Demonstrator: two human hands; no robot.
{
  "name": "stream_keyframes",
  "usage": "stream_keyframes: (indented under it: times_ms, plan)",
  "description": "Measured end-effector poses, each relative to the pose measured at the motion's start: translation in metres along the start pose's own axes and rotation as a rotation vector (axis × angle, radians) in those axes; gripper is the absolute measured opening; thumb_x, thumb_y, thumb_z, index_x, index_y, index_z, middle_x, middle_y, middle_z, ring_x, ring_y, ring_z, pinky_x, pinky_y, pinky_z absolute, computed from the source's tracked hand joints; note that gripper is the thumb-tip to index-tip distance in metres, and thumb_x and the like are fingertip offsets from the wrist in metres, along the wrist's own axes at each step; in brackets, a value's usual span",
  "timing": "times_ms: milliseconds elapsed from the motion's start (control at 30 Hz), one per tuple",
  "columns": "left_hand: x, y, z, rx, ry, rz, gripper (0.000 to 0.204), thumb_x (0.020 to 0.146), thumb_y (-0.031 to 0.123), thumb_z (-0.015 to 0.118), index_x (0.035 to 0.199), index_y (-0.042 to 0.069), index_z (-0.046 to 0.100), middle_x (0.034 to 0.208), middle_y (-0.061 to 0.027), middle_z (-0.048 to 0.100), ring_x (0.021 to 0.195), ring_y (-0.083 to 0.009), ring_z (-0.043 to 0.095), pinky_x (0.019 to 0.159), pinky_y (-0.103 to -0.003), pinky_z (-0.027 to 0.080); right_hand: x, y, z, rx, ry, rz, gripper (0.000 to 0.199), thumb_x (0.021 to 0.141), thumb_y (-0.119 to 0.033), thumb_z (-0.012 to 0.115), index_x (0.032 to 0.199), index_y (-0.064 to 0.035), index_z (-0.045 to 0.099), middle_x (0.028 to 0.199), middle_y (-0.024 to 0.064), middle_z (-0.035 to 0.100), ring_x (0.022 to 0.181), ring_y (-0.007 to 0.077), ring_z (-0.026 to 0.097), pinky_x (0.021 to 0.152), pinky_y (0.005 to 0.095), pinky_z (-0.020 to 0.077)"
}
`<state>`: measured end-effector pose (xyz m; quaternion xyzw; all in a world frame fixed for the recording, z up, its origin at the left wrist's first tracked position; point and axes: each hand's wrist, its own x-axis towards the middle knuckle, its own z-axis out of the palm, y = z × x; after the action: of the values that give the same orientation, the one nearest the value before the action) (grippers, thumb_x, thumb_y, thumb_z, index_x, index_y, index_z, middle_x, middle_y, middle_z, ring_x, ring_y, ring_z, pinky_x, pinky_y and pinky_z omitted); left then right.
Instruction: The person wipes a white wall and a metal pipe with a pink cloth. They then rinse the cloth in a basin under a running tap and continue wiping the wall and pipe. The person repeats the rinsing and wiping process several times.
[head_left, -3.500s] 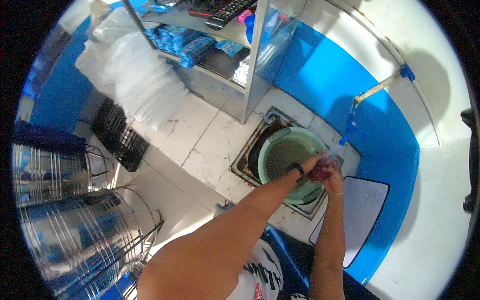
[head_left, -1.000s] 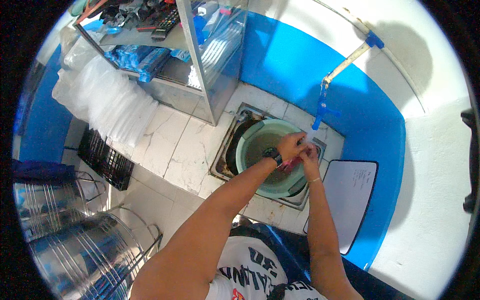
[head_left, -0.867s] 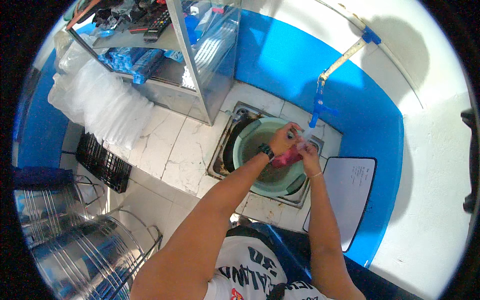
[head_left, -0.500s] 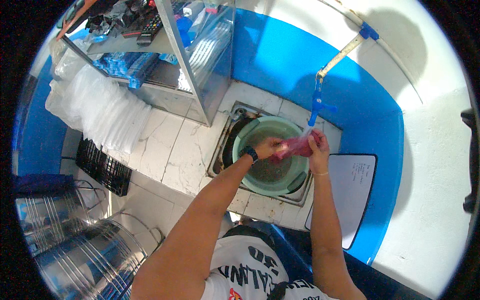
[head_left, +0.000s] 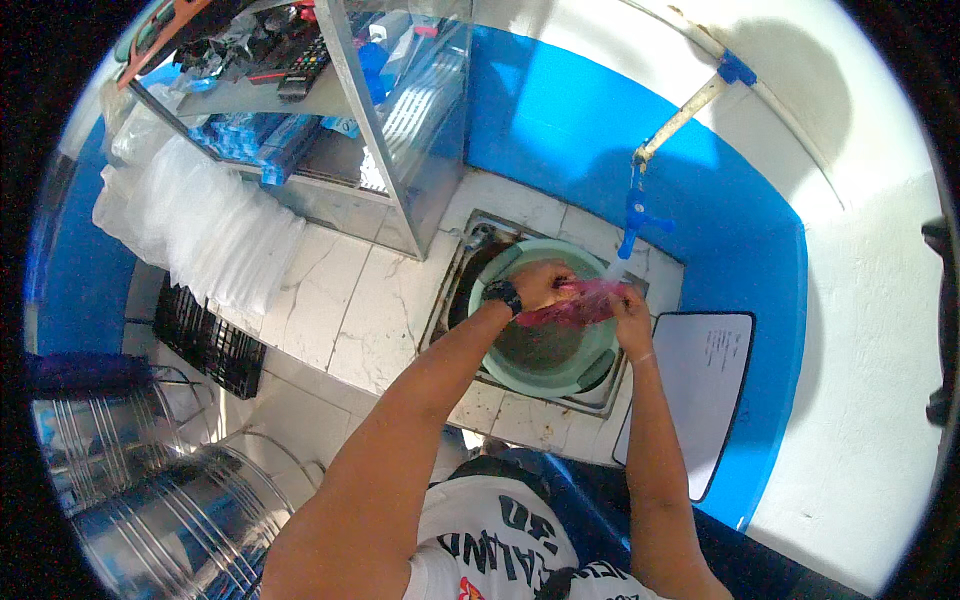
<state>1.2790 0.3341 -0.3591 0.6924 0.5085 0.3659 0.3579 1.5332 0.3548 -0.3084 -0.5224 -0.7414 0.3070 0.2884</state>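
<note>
A wet pinkish-red cloth (head_left: 570, 307) is stretched between my two hands above a pale green basin (head_left: 487, 357). My left hand (head_left: 540, 288), with a dark band at the wrist, is closed on the cloth's left part. At its right end, my right hand (head_left: 631, 316) pinches the edge near the basin's rim. Water runs from the blue tap (head_left: 632, 226) onto the cloth close to my right hand. Cloudy water (head_left: 535, 347) lies in the basin, which sits in a metal sink (head_left: 448, 300). Some of my left fingers are hidden.
On the left, a glass cabinet (head_left: 400, 215) stands on the white tiled counter (head_left: 365, 310), beside a stack of clear plastic bags (head_left: 215, 230). A whiteboard (head_left: 715, 380) leans right of the sink. A black crate (head_left: 205, 340) and metal-framed stools (head_left: 190, 510) are at lower left.
The cloth has been spread wider and dips lower over the basin. My right hand has moved down and slightly left, away from the tap's mouth; my left hand has turned and shifted slightly up.
</note>
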Motion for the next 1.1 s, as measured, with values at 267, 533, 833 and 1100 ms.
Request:
stream_keyframes:
  times_ms: [267, 533, 833, 1100]
  plan:
    - [-0.016, 0.019, -0.022, -0.307, 0.158, -0.129, 0.034, 0.094, 0.038, 0.074, 0.106, 0.006, 0.076, 0.099, -0.0135, 0.072, 0.089, -0.0321, 0.069, 0.081, -0.041, 0.054, -0.006, -0.010, -0.020, 0.479, -0.024, 0.310, 0.031, 0.105, -0.023, 0.061, 0.127, -0.0024, 0.063, 0.116, 0.0055, 0.068, 0.106, 0.0161, 0.063, 0.095, 0.0313, 0.0489]
    - [0.029, 0.031, 0.035, -0.115, 0.076, 0.058, 0.042, 0.102, 0.047, 0.062, 0.113, 0.008, 0.072, 0.120, -0.0106, 0.070, 0.106, -0.0237, 0.067, 0.089, -0.039, 0.053, -0.009, 0.021, 0.045, 0.246, -0.231, 0.145, 0.033, 0.101, -0.023, 0.065, 0.128, -0.0030, 0.062, 0.121, 0.0142, 0.068, 0.115, 0.0255, 0.062, 0.101, 0.0397, 0.0492]
    - [-0.030, -0.067, 0.100, -0.861, -0.071, -0.522, 0.057, 0.105, 0.053, 0.055, 0.136, 0.007, 0.063, 0.125, -0.0102, 0.069, 0.112, -0.0226, 0.065, 0.099, -0.040, 0.052, -0.003, -0.032, 0.049, 1.280, 0.132, 0.372, 0.040, 0.107, -0.039, 0.057, 0.128, -0.0051, 0.061, 0.107, 0.0082, 0.070, 0.092, 0.0225, 0.067, 0.082, 0.0354, 0.0554]
    - [-0.012, -0.012, 0.116, -0.481, 0.421, -0.378, 0.062, 0.101, 0.055, 0.056, 0.142, 0.009, 0.058, 0.138, -0.0234, 0.063, 0.130, -0.0388, 0.059, 0.109, -0.047, 0.047, -0.009, -0.018, 0.082, 0.284, 0.379, 0.185, 0.037, 0.101, -0.039, 0.066, 0.110, -0.0028, 0.066, 0.094, 0.0100, 0.072, 0.083, 0.0242, 0.069, 0.074, 0.0407, 0.0549]
